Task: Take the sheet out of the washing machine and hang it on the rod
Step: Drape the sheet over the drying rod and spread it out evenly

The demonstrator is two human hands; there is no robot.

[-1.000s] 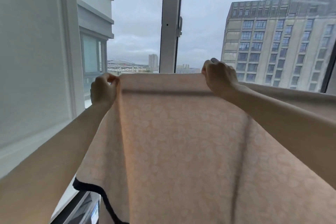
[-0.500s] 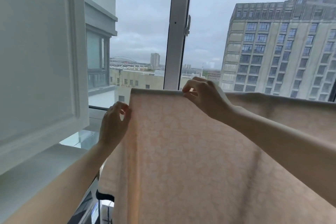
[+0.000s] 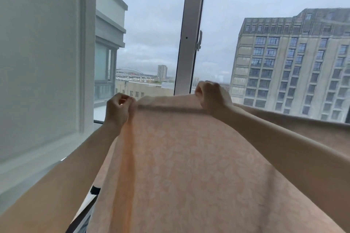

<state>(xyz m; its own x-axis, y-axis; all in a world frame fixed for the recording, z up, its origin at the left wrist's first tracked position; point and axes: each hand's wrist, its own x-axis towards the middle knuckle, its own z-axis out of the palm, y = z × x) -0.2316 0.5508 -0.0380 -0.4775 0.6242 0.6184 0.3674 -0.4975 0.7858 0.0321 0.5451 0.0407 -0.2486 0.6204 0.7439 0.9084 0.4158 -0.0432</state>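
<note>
A pale peach sheet point(image 3: 189, 166) with a faint leaf pattern hangs in front of me, draped over a rod that shows as a dark horizontal band point(image 3: 170, 109) through the cloth. The sheet runs on to the right along the rod. My left hand point(image 3: 117, 109) pinches the sheet's left edge at the top. My right hand point(image 3: 212, 96) is closed on the top fold, a little higher and to the right. The rod itself is hidden under the cloth. The washing machine is out of view.
A white cabinet or wall panel point(image 3: 41, 62) stands close on the left. A window frame post point(image 3: 191, 34) with a handle rises straight ahead, with glass and buildings beyond. A dark-trimmed object point(image 3: 95, 190) lies low left, beneath the sheet's edge.
Half a second ago my hands were lower and loosely pinching; now both are raised and closed on the top fold, which is pulled up. The rod's band shows through again.
</note>
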